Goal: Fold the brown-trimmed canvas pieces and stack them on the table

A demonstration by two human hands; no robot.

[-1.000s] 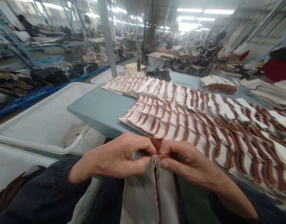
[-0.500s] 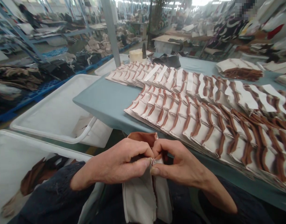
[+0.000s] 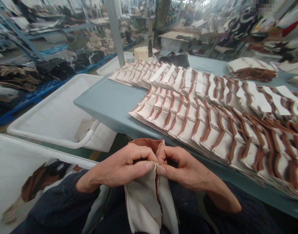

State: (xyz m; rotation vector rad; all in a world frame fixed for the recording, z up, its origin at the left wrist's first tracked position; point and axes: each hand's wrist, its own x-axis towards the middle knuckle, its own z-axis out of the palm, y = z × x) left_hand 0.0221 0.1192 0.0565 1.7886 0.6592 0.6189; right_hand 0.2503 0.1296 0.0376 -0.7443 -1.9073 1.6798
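Observation:
Between my hands is a sewn fabric piece (image 3: 142, 204), off-white on the outer face with brown showing at its top and along a seam down the middle. My left hand (image 3: 126, 165) pinches it left of the seam, thumb in front and fingers folded behind the edge. On the other side of the seam, my right hand (image 3: 181, 167) pinches the same edge, its thumb close to the left one. The lower part of the piece hangs down over my lap. My curled fingers hide part of the brown side.
A blue-grey table (image 3: 97, 100) carries overlapping rows of white-and-brown sewn pieces (image 3: 178, 113), some with white strips (image 3: 188, 78). Further back lie a stacked bundle (image 3: 251, 66) and a dark cloth (image 3: 174, 59). White bins (image 3: 49, 107) stand at left, beside a metal post (image 3: 115, 32).
My thumbs have shifted slightly upward and left along with the piece, and its central seam shows more openly below them. Both hands keep their pinch. The view has tilted a little.

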